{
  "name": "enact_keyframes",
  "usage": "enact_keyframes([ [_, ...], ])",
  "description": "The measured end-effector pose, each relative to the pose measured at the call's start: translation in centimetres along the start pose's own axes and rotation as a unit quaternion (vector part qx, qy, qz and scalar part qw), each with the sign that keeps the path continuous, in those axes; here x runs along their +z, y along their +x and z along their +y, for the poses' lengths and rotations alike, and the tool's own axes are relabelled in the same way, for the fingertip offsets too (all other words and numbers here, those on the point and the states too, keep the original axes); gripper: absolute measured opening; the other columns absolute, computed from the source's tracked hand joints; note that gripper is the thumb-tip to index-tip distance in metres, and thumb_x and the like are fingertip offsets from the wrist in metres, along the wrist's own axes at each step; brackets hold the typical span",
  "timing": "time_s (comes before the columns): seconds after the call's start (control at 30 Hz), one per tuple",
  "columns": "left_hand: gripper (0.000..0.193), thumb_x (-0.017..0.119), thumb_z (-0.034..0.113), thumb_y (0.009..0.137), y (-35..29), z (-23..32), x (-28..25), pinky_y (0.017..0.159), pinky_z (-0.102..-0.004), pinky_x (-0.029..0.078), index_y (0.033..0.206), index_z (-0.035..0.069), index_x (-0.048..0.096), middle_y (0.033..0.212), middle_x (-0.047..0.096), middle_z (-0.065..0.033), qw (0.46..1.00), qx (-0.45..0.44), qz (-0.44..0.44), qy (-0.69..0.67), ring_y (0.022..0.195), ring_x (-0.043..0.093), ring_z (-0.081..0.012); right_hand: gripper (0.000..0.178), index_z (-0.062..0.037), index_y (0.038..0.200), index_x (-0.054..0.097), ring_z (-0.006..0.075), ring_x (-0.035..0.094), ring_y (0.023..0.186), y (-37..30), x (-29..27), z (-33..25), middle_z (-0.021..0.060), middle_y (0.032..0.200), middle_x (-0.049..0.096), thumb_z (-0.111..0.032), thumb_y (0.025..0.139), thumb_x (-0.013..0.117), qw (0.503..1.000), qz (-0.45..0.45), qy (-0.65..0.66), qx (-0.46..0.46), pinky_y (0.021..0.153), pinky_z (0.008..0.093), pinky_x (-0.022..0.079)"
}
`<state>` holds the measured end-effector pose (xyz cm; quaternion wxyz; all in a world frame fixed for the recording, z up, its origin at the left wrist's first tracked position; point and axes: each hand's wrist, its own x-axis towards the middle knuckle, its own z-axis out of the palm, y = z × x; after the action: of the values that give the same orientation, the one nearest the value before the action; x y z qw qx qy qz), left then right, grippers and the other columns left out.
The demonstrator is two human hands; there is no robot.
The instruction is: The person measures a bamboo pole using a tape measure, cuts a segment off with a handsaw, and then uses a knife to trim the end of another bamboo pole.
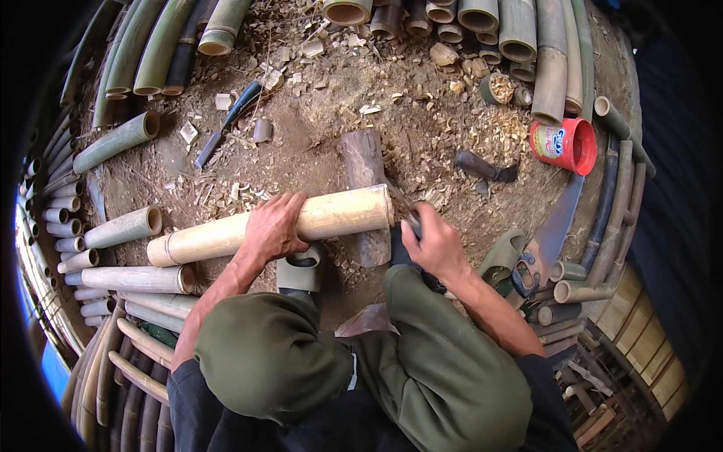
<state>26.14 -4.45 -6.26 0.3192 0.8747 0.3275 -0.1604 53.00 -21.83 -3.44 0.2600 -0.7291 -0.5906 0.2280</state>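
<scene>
A pale, peeled bamboo tube point(345, 212) lies at a slant before me, its right end resting on a short log point(364, 160). My left hand point(276, 226) is wrapped over the tube's middle and grips it from above. At the tube's right end, my right hand point(435, 242) is closed round the dark handle of a knife point(413, 218). Its blade is against or close to the tube's rim; most of it is hard to make out. Right of the log, a short curved blade with a dark wooden handle point(486, 166) lies on the ground.
A long blade with a dark handle point(230, 123) lies far left. At the right are a handsaw point(553, 233) and a red tub point(565, 145) on its side. Cut bamboo tubes point(120, 142) are stacked around the dirt floor point(301, 154), which is strewn with chips. My sandals point(300, 273) flank the log.
</scene>
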Motion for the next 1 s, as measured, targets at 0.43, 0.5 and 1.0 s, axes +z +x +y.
enact_keyframes([
  [0.43, 0.082, 0.090, 0.025, 0.053, -0.5, 0.3, 0.9, 0.091, -0.0439, 0.049, 0.123, 0.010, 0.050, 0.109, 0.061, -0.0098, 0.997, 0.004, 0.067, 0.032, 0.104, 0.061, -0.0302, 0.035, 0.0027, 0.114, 0.051, 0.0470, 0.067, 0.075, 1.3, 0.0, 1.7, 0.0310, 0.087, 0.065, -0.023, 0.095, 0.062, 0.968, -0.195, -0.017, 0.157, 0.062, 0.0493, 0.055],
  [0.5, 0.081, 0.089, 0.023, 0.054, 0.2, -0.2, 1.0, 0.091, -0.0439, 0.049, 0.123, 0.009, 0.050, 0.110, 0.061, -0.0100, 0.995, 0.005, 0.096, 0.036, 0.104, 0.061, -0.0302, 0.034, 0.0016, 0.116, 0.052, 0.0490, 0.066, 0.076, 1.9, -0.5, 1.0, 0.0302, 0.088, 0.065, -0.023, 0.095, 0.062, 0.988, -0.114, 0.042, 0.098, 0.063, 0.0507, 0.054],
  [1.0, 0.065, 0.071, 0.011, 0.067, -2.4, 1.1, 3.8, 0.096, -0.0413, 0.042, 0.128, 0.003, 0.052, 0.116, 0.061, -0.0119, 0.973, 0.017, 0.208, 0.102, 0.110, 0.058, -0.0280, 0.035, 0.0031, 0.115, 0.052, 0.0433, 0.069, 0.075, 2.0, -2.5, -4.0, 0.0296, 0.089, 0.066, -0.024, 0.095, 0.063, 0.992, 0.014, 0.126, -0.002, 0.062, 0.0462, 0.055],
])
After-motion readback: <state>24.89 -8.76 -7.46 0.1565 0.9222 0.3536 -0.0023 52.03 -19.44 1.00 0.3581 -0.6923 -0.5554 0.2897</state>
